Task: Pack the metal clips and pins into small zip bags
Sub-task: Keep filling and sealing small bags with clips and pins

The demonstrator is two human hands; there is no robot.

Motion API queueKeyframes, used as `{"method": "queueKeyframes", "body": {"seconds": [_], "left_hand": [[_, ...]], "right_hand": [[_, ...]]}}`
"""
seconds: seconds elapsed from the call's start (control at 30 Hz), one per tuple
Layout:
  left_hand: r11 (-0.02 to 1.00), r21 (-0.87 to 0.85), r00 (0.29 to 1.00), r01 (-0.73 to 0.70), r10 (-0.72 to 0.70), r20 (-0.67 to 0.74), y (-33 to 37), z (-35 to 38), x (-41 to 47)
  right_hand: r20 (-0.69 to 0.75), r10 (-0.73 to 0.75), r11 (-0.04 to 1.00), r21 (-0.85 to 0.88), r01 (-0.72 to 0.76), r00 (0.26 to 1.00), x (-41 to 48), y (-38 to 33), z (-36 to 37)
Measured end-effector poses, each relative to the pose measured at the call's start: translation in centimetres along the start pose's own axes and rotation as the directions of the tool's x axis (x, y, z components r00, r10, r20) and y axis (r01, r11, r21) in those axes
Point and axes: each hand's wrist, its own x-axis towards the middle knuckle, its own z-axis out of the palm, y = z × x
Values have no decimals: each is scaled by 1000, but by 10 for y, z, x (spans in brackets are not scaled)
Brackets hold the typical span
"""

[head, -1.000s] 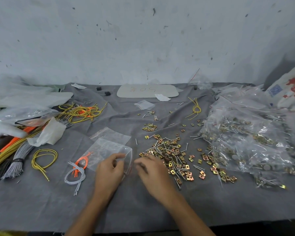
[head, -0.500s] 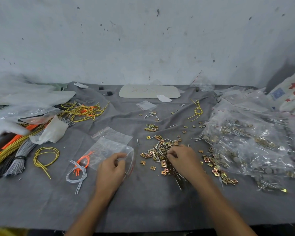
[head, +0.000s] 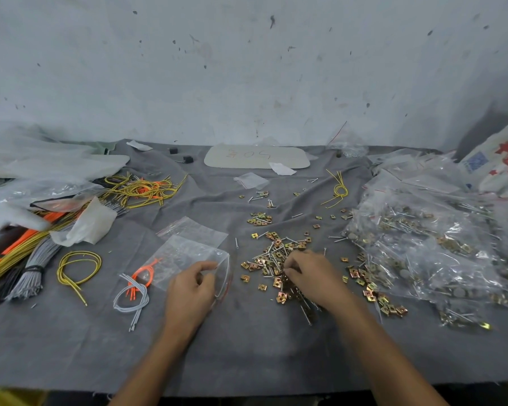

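The metal clips and pins [head: 279,259] lie in a loose heap at the middle of the table, just right of centre: small square brass-coloured clips, some coppery, mixed with thin silver pins with flat heads, too many to count, with strays scattered behind and to the right. The right hand [head: 311,276] rests on the near side of this heap, fingers curled down into the pieces; whether they have hold of any cannot be told. The left hand [head: 191,291] pinches the red-lined mouth of a small zip bag [head: 188,253] between thumb and forefinger, the other fingers curled, and the mouth gapes toward the heap. The bag is clear and lies flat on the cloth; a second zip bag [head: 194,230] lies just behind it, making two. Under the held bag's left corner sit one orange wire bundle [head: 147,271] and one grey wire bundle [head: 132,294], and one yellow wire loop [head: 77,265] lies further left. At the right, large clear bags [head: 423,235] hold many more clips and pins. A pale card [head: 255,156] and two small black pieces [head: 188,159] lie near the back. A creased grey cloth [head: 247,347] covers the table, and a scuffed, speckled white wall [head: 247,68] stands behind it.
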Motion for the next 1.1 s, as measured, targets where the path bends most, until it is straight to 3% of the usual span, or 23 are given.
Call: {"method": "queueKeyframes", "body": {"seconds": [0.27,0.43,0.67,1.1], "left_hand": [[1000,15,1000,-2,2,2,0,0,0],[1000,1,1000,4,-4,5,-1,0,0],[1000,8,1000,-2,2,10,-2,0,-1],[999,30,1000,15,-15,0,1,-1,0]], "right_hand": [[23,-48,999,-17,48,999,1,-22,11],[-19,-207,977,44,208,978,-8,-52,33],[-132,-297,953,-99,285,946,-21,-59,56],[-61,-82,984,-166,71,995,2,5,15]]}}
